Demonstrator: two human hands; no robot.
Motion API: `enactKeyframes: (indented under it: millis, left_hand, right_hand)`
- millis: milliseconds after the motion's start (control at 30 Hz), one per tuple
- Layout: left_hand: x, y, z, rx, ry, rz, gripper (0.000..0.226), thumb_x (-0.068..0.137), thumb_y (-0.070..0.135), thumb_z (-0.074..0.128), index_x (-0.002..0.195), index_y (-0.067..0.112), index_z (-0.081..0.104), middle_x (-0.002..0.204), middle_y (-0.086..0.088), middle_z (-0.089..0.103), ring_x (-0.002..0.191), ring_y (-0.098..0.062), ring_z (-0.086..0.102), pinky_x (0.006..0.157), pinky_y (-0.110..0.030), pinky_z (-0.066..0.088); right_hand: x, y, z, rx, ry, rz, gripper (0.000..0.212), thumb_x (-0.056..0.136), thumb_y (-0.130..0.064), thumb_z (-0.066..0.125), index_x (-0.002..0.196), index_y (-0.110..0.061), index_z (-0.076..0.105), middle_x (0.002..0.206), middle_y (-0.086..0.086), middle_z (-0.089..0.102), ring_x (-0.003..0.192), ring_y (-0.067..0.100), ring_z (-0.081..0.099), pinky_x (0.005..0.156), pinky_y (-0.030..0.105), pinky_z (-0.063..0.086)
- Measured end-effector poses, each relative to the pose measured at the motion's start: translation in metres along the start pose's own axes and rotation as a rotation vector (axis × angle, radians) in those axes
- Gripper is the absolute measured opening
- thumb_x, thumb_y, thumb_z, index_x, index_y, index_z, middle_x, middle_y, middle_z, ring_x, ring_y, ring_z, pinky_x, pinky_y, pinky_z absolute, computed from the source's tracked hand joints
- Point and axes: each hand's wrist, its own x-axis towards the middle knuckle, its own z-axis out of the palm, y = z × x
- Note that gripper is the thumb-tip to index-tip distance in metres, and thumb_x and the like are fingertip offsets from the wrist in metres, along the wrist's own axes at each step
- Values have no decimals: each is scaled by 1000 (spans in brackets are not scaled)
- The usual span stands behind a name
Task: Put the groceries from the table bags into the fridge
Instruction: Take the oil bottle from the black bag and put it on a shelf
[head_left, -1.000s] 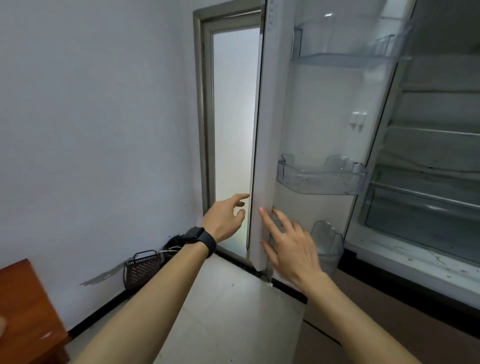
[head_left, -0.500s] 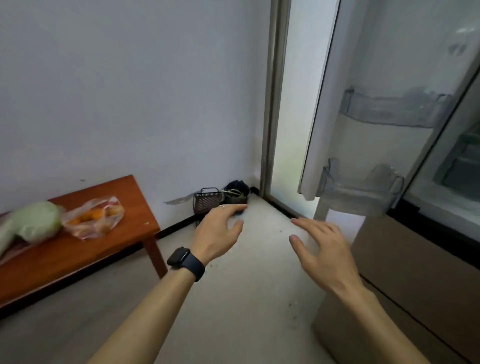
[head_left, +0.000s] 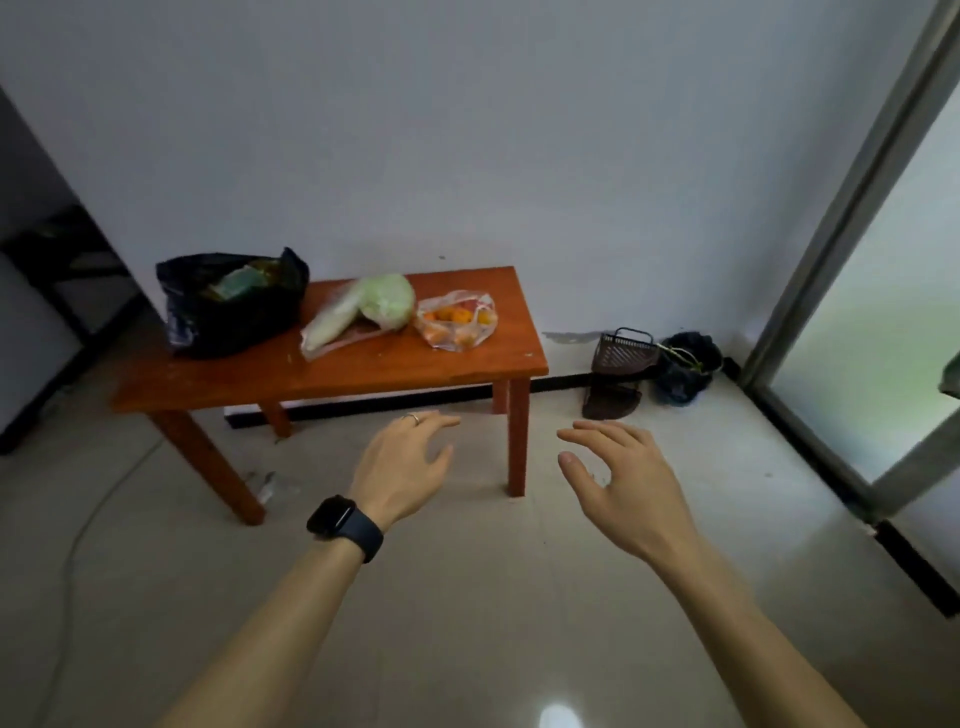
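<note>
The black bag (head_left: 234, 306), the cabbage (head_left: 387, 304) and the bag of oranges (head_left: 457, 322) all sit on the surface (head_left: 337, 382). I think nothing is put away yet. The left grip (head_left: 402, 467) and right grip (head_left: 623, 483) are spread and hold nothing

Dim room, daylight seemingly from the glass door (head_left: 878, 332); floor (head_left: 557, 716) glare, bowed edges, mild blur.

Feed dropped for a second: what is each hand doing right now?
Left hand: open, holding nothing.
Right hand: open, holding nothing.
</note>
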Motion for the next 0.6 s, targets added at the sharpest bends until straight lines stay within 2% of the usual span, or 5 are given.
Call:
enactKeyframes:
  millis: [267, 500, 600]
  left_hand:
    - [-14, -161, -92, 23, 111, -176, 44, 99, 36, 52, 143, 35, 47, 149, 4, 44, 138, -16, 38, 110, -36, 36]
    - [5, -284, -158, 11, 181, -195, 41, 98, 34, 55, 139, 36, 51, 147, 4, 46, 136, -15, 41, 107, -33, 39]
    - [23, -324, -176, 3, 202, -193, 42, 97, 33, 56, 138, 36, 52, 146, 5, 47, 135, -15, 41, 107, -33, 38]
  right_hand:
    - [63, -152, 75, 51, -85, -165, 36, 97, -51, 52, 130, -39, 62, 139, -18, 56, 137, 12, 37, 112, 35, 33]
    - [118, -265, 147, 100, -90, -219, 40, 96, -52, 53, 134, -41, 58, 142, -18, 53, 137, 12, 36, 110, 35, 35]
    - [138, -296, 171, 124, -91, -232, 41, 97, -51, 54, 136, -39, 57, 143, -18, 52, 137, 10, 34, 108, 31, 34]
